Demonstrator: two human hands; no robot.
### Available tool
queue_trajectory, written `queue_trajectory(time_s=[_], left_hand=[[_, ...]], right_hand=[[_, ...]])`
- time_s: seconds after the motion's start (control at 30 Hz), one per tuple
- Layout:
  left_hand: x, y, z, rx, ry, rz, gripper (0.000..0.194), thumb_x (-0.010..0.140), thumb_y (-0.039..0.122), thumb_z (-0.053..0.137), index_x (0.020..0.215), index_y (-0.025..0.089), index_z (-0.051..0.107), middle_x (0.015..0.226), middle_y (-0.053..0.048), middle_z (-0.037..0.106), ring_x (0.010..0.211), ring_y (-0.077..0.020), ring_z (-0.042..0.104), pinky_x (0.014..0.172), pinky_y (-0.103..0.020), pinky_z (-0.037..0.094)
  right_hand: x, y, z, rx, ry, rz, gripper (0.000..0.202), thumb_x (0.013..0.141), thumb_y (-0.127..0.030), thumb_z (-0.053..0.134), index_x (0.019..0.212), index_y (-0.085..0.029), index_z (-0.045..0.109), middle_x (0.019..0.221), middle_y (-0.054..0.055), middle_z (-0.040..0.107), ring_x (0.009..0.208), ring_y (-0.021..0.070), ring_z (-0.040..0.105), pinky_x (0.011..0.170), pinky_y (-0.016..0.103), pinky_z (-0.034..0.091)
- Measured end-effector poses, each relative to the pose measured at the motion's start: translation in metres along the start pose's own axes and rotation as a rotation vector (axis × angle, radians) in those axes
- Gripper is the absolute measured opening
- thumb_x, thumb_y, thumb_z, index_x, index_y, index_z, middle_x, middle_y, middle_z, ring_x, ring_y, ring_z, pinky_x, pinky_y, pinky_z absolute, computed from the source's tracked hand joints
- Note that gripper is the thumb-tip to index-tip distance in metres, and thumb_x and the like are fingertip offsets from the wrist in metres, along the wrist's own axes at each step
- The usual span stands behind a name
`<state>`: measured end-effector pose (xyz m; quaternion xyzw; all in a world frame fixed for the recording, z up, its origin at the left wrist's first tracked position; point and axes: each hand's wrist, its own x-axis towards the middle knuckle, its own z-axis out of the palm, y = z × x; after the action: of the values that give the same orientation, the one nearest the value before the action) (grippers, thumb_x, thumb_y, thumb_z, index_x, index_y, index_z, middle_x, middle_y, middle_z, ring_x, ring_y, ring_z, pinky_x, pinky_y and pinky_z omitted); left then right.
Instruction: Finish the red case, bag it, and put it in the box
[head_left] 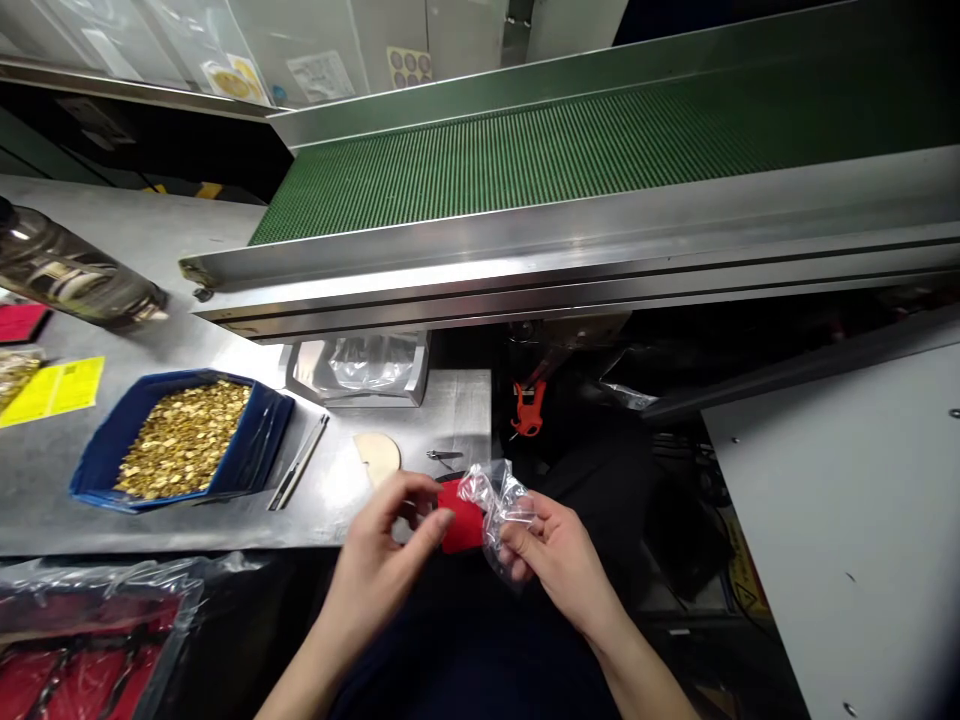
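Note:
Crumpled clear plastic bag (491,495) is pinched between the thumb and fingers of my right hand (551,555), in front of my body at the bench corner. A flat red piece (461,525) shows just left of the bag; whether it lies inside or behind the plastic I cannot tell. My left hand (394,535) is beside the red piece, its thumb and curled fingers apart with nothing clearly held. Just beyond that hand, a round beige disc (377,455) with a notch lies on the metal bench (322,525). A small metal tool (445,456) sits near the bench corner.
A blue bin (251,440) holds many small gold pieces, with tweezers (300,462) alongside. Behind it stands a grey tray (420,375) of clear bags. A green conveyor (480,165) crosses overhead. At left are a bottle (75,265) and a plastic-lined box (191,600) of red items.

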<state>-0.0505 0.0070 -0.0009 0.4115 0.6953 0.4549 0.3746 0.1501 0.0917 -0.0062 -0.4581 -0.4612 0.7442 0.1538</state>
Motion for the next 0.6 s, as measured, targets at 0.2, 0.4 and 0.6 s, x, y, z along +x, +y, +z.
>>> queue_trajectory(time_s=[0.2, 0.4, 0.6], left_hand=[[-0.012, 0.011, 0.034, -0.054, -0.262, -0.010, 0.018, 0.085, 0.022, 0.075, 0.085, 0.024, 0.057, 0.080, 0.003, 0.062, 0.073, -0.0179, 0.057, 0.066, -0.026, 0.045], [-0.003, -0.008, 0.016, 0.155, 0.101, 0.043, 0.022, 0.084, 0.009, 0.052, 0.072, 0.024, 0.042, 0.073, 0.004, 0.044, 0.065, -0.0174, 0.043, 0.062, -0.029, 0.033], [-0.007, -0.006, 0.022, 0.048, 0.106, -0.009, 0.031, 0.089, 0.022, 0.061, 0.068, 0.025, 0.039, 0.063, 0.006, 0.040, 0.057, -0.0157, 0.040, 0.054, -0.027, 0.033]], right_hand=[[0.003, 0.000, 0.003, -0.218, -0.011, -0.084, 0.037, 0.087, -0.054, 0.076, 0.088, -0.017, 0.069, 0.072, 0.002, 0.068, 0.064, 0.0165, 0.063, 0.057, 0.024, 0.047], [-0.004, -0.002, 0.001, -0.849, 0.351, -0.326, 0.038, 0.095, -0.035, 0.060, 0.064, -0.022, 0.044, 0.066, -0.003, 0.047, 0.060, 0.0123, 0.042, 0.060, 0.026, 0.031], [-0.008, -0.003, 0.023, -0.712, -0.045, -0.187, 0.044, 0.096, -0.040, 0.061, 0.062, -0.022, 0.041, 0.056, -0.006, 0.041, 0.053, 0.0105, 0.038, 0.053, 0.025, 0.026]])
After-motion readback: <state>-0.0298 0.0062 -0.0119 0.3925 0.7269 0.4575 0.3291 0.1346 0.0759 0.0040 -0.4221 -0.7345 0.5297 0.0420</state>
